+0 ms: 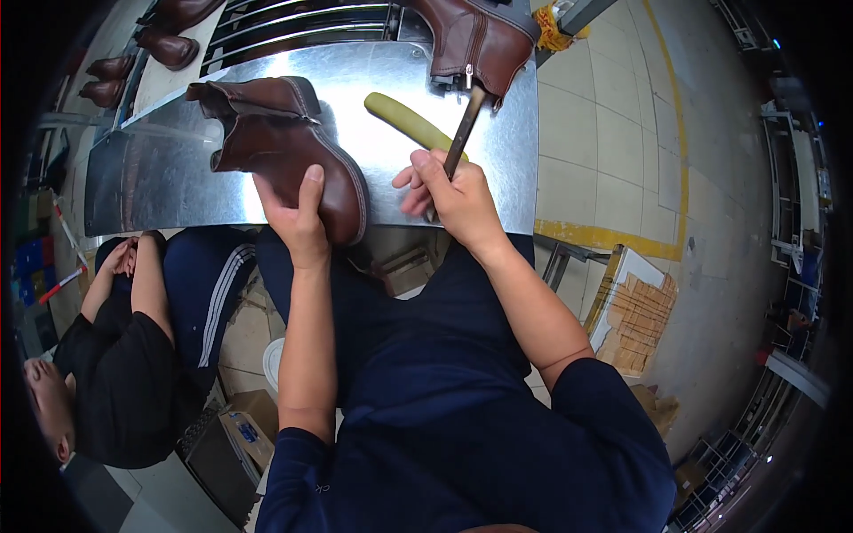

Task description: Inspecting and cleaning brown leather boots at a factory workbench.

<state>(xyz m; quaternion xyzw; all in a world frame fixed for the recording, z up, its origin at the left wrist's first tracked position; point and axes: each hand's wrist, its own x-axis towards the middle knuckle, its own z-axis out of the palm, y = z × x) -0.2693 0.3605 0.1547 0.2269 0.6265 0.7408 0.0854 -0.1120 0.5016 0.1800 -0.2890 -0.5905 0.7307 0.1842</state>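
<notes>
My left hand grips a brown leather ankle boot by its front part, thumb on top, at the metal table's near edge. The boot lies tilted, its shaft toward the left and its dark sole edge toward the right. In my right hand is a slim dark stick-like tool with a lighter brown far end; its kind I cannot make out. Some right fingers are blurred. Behind that hand an olive-green bar with a rounded end lies on the table. The tool's far end overlaps a second brown boot with a side zip.
The shiny metal table spans the front. A rack with dark bars and more brown boots stand beyond, toward the left. A seated person is at my left. Torn cardboard stands on the floor at right.
</notes>
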